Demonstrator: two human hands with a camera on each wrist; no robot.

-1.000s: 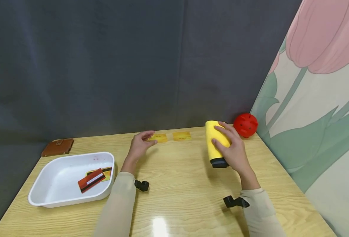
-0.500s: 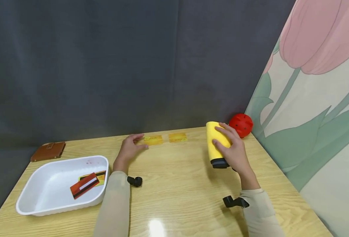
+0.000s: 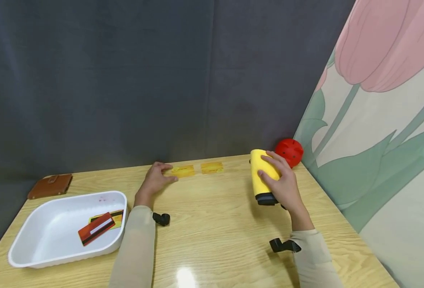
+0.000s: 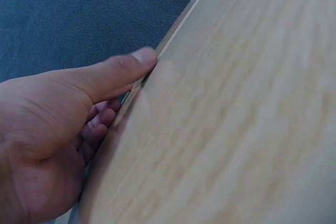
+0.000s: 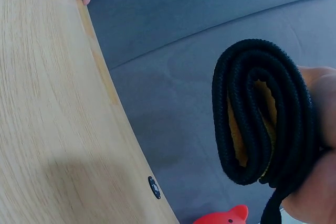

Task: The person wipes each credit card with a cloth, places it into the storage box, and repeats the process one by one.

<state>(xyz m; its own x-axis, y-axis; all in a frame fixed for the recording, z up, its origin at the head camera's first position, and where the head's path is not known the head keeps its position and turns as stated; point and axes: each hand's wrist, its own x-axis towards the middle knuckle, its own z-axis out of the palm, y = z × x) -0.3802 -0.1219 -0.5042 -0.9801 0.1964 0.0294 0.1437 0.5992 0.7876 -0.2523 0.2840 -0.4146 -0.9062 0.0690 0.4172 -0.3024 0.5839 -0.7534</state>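
In the head view my left hand [image 3: 155, 178] lies low at the table's back edge, beside the left one of two yellow cards [image 3: 183, 171]. Its thumb and index finger are spread apart around that card's near end. The second yellow card [image 3: 212, 167] lies flat a little to the right. My right hand [image 3: 283, 179] grips a rolled yellow cloth [image 3: 262, 173] with black edging, held above the table. In the right wrist view the cloth's coiled black end [image 5: 252, 114] faces the camera, with a strap hanging below.
At the back right corner sits a red piggy bank [image 3: 289, 152]. A small black disc [image 5: 154, 188] lies by the back edge. On the left are a white tray [image 3: 42, 214], holding a red card [image 3: 96, 229] and a yellow-black card [image 3: 117, 218], and a brown wallet [image 3: 50, 186].
The left hand has drawn back slightly to the left of the yellow card. The right hand keeps its grip on the cloth. The head view has shifted, so the scene sits further left.
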